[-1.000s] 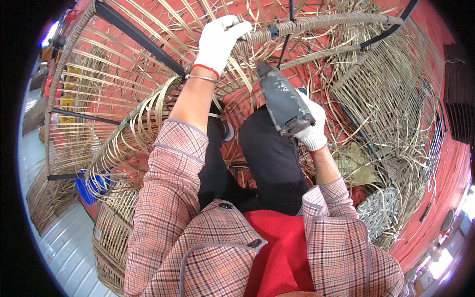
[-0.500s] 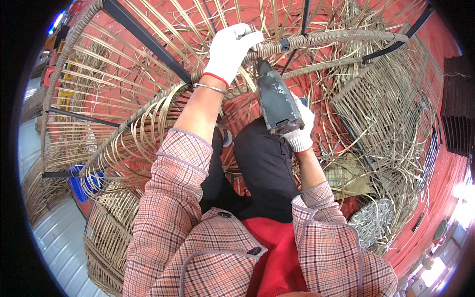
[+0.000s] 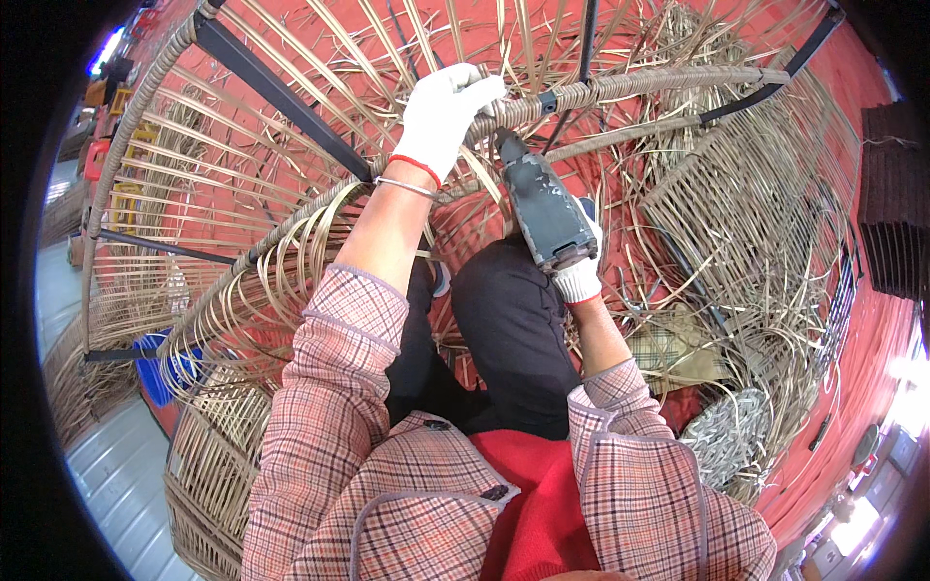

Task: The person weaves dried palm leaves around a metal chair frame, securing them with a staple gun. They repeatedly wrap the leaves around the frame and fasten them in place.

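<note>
My left hand (image 3: 438,121), in a white knit glove with a red cuff, is closed at the strip-wrapped rail (image 3: 639,87) of a woven frame. Its thumb and forefinger pinch a tan rattan-like strip against the rail. My right hand (image 3: 580,278), gloved too, grips a worn dark grey staple gun (image 3: 548,208); the gun's body hides most of those fingers. The gun's narrow nose points up just below the rail, close to my left fingertips. Whether it touches the rail, I cannot tell. Loose strips (image 3: 320,228) loop out from the frame left of my left forearm.
Black metal bars (image 3: 281,92) brace the frame. Cut strips litter the red floor covering (image 3: 620,232). A woven panel (image 3: 727,203) lies at right, near a round grey woven piece (image 3: 731,436). A blue container (image 3: 160,373) stands at left, and dark stacked pieces (image 3: 891,203) at far right.
The frame and my left hand sit slightly lower in the picture. The staple gun has tilted a little, and my right hand is slightly lower. Both hands keep their hold.
</note>
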`<act>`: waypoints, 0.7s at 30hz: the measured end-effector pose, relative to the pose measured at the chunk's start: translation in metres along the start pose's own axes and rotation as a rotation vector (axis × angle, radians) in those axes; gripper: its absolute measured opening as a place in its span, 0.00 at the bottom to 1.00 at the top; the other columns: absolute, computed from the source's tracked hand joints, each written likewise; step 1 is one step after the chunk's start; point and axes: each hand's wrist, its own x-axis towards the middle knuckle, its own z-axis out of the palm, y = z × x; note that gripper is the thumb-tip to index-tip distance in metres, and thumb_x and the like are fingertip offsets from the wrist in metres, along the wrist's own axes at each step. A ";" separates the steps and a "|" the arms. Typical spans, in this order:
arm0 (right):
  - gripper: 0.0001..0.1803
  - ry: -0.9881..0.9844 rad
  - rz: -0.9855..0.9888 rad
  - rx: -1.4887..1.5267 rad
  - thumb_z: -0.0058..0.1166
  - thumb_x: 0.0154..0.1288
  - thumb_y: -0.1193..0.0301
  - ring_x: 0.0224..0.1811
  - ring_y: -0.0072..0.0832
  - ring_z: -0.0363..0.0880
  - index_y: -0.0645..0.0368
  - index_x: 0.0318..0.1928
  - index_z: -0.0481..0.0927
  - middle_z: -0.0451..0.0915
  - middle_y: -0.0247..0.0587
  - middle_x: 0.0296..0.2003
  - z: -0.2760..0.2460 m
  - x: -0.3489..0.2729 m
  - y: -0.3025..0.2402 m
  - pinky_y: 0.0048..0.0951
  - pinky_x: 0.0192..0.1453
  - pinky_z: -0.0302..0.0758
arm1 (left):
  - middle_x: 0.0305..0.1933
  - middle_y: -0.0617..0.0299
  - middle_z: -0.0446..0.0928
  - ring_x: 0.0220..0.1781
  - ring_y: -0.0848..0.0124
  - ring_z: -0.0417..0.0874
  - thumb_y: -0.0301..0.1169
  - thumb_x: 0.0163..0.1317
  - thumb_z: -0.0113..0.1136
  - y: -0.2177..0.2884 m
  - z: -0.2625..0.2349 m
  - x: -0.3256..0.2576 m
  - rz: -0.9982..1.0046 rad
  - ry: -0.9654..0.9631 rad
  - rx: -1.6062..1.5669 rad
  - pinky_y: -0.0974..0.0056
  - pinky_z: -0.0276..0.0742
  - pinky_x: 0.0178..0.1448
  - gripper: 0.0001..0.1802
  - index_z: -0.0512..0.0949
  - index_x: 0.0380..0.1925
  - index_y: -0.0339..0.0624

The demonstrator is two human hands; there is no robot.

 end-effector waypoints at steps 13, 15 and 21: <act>0.26 0.026 -0.034 -0.151 0.68 0.61 0.66 0.45 0.37 0.88 0.57 0.60 0.80 0.88 0.46 0.45 -0.034 -0.020 -0.023 0.33 0.52 0.82 | 0.34 0.68 0.85 0.36 0.77 0.84 0.49 0.77 0.55 0.011 0.006 -0.010 -0.127 0.179 -0.206 0.69 0.77 0.43 0.21 0.85 0.42 0.43; 0.29 0.124 -0.047 -0.527 0.73 0.56 0.63 0.41 0.41 0.90 0.53 0.59 0.81 0.89 0.48 0.41 -0.064 -0.040 -0.007 0.36 0.48 0.83 | 0.35 0.68 0.85 0.36 0.76 0.84 0.51 0.78 0.51 0.006 0.006 -0.007 -0.168 0.210 -0.245 0.69 0.78 0.43 0.24 0.85 0.46 0.43; 0.32 0.147 0.719 -1.173 0.59 0.63 0.52 0.45 0.58 0.86 0.43 0.67 0.72 0.87 0.58 0.42 -0.170 -0.144 0.075 0.54 0.49 0.81 | 0.35 0.64 0.85 0.37 0.75 0.84 0.44 0.73 0.59 -0.009 0.014 -0.015 -0.016 0.170 0.006 0.65 0.78 0.42 0.15 0.83 0.43 0.44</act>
